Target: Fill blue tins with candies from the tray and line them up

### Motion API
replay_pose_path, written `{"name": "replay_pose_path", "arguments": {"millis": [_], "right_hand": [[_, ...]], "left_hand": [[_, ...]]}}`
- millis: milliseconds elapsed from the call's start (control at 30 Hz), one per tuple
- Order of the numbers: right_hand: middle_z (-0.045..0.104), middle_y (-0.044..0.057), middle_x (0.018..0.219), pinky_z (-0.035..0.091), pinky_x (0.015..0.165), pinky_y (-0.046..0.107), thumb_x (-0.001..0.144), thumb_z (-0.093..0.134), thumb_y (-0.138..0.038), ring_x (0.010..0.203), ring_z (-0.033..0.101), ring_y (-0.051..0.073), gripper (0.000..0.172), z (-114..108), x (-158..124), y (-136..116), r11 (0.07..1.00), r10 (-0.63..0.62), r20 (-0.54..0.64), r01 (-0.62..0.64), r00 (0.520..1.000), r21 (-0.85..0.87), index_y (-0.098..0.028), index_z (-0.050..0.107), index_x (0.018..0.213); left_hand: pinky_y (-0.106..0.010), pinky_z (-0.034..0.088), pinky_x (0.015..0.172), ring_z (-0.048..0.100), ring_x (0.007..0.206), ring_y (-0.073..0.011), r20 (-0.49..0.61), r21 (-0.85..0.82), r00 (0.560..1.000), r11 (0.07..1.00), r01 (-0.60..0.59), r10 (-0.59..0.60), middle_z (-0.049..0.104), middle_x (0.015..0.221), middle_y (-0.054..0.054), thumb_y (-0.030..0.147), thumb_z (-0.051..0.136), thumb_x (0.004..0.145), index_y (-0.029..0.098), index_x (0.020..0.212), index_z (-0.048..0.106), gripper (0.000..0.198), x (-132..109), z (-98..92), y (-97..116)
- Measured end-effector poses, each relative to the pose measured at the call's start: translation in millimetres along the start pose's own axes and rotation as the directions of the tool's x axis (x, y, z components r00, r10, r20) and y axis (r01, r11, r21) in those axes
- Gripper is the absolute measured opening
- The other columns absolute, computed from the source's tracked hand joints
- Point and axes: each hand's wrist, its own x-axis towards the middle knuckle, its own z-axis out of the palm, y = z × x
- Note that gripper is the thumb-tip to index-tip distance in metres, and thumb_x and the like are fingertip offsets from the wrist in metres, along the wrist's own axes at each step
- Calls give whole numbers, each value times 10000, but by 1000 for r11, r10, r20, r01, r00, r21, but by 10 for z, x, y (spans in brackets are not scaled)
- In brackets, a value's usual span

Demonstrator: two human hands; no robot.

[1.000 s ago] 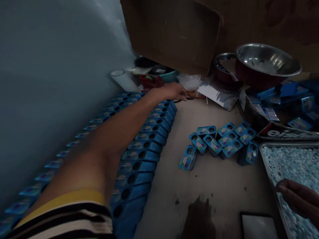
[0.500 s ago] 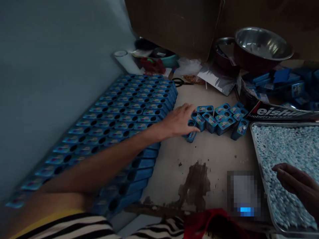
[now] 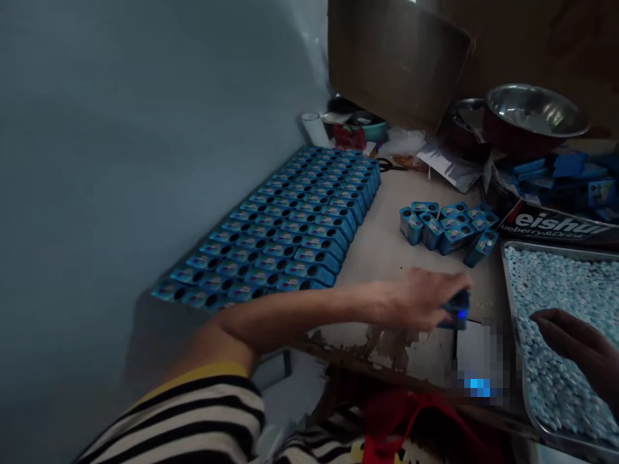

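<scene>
My left hand [image 3: 425, 299] is closed around a small blue box [image 3: 457, 310] with a dark round opening, held above the front of the table. Over the metal tray [image 3: 513, 322], which is filled with pale blue and white pellets [image 3: 556, 277], hovers my right hand [image 3: 575, 341]. Its fingers are pressed together, and what they hold, if anything, is hidden. Beyond my left hand stands a loose cluster of similar boxes [image 3: 454, 238]. Long rows of these boxes [image 3: 285, 229], each with a round hole, fill the left of the table.
A carton [image 3: 556, 222] of more blue boxes lies behind the tray. Metal bowls [image 3: 532, 116], scissors [image 3: 391, 165] and a white roll [image 3: 315, 131] are at the back. A blurred-out, bright-screened object [image 3: 478, 361] lies at the front edge. A wall [image 3: 120, 129] borders the left.
My left hand has taken a blue box from the cluster's left side and carried it right and nearer to me. My right hand stays over the tray. The view has shifted.
</scene>
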Motion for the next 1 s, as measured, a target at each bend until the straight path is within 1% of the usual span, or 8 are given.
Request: {"name": "replay_pose_path", "arguments": {"millis": [133, 267, 367, 467, 600, 767, 867, 1000], "right_hand": [[863, 68, 929, 613, 855, 580, 846, 773, -649, 933, 818, 432, 229, -64, 127, 191, 926, -192, 31, 192, 981, -324, -435, 855, 845], [887, 107, 1003, 596, 938, 716, 871, 665, -605, 990, 823, 533, 178, -292, 226, 558, 741, -363, 51, 322, 930, -590, -472, 784, 869], [887, 154, 1158, 603, 1014, 740, 949, 637, -607, 1150, 784, 568, 236, -402, 211, 811, 567, -497, 81, 394, 864, -723, -444, 778, 1044], [833, 226, 1361, 612, 1059, 713, 1012, 645, -618, 1264, 752, 555, 440, -374, 81, 888, 448, -519, 113, 383, 847, -808, -338, 763, 1330], [741, 273, 1450, 575, 1120, 628, 1093, 576, -517, 1328, 711, 487, 548, -233, 5, 789, 363, -422, 168, 336, 891, -869, -180, 707, 1505], [755, 218, 1244, 519, 809, 405, 1015, 630, -380, 990, 718, 353, 398, -280, 175, 685, 438, -324, 143, 282, 935, -853, -149, 764, 1310], [737, 86, 904, 446, 730, 352, 925, 698, -334, 787, 637, 257, 272, -437, 216, 576, 644, -282, 121, 282, 952, -711, -183, 813, 1120], [618, -12, 677, 366, 623, 301, 868, 751, -272, 636, 499, 165, 143, -566, 153, 429, 894, -191, -78, 141, 978, -424, -195, 825, 963]], "left_hand": [[-391, 618, 787, 813, 1196, -325, 27, 97, 965, 960, -261, 259, 763, 1459, -148, 125, 608, 1079, 161, 1597, 489, 533, 336, 487, 407], [-366, 649, 762, 834, 1143, -320, 10, 189, 965, 947, -261, 264, 768, 1368, -142, 193, 655, 1098, 173, 1616, 524, 535, 481, 865, 506], [-395, 693, 918, 818, 1253, -329, -52, 161, 959, 950, -268, 279, 772, 1394, -161, 242, 714, 1122, 184, 1651, 534, 562, 415, 1005, 419], [-471, 660, 1163, 762, 1410, -345, -194, 24, 938, 957, -289, 289, 743, 1539, -179, 392, 844, 1094, 232, 1703, 518, 709, 200, 1063, 252], [-504, 654, 1197, 779, 1401, -355, -373, -92, 928, 995, -41, 4, 732, 1599, -165, 406, 915, 1029, 254, 1679, 563, 755, -159, 1117, -95], [-481, 674, 1161, 822, 1288, -352, -464, -107, 880, 993, 57, -101, 833, 1394, -120, 386, 859, 1031, 247, 1478, 745, 482, -546, 1248, -383], [-481, 707, 1060, 838, 1220, -361, -514, -135, 846, 987, 83, -141, 847, 1355, -121, 479, 789, 1075, 264, 1459, 770, 441, -722, 1297, -363], [-454, 718, 911, 848, 1162, -366, -532, -157, 825, 980, 125, -191, 849, 1336, -130, 562, 762, 1079, 252, 1478, 771, 506, -774, 1319, -355]]}}
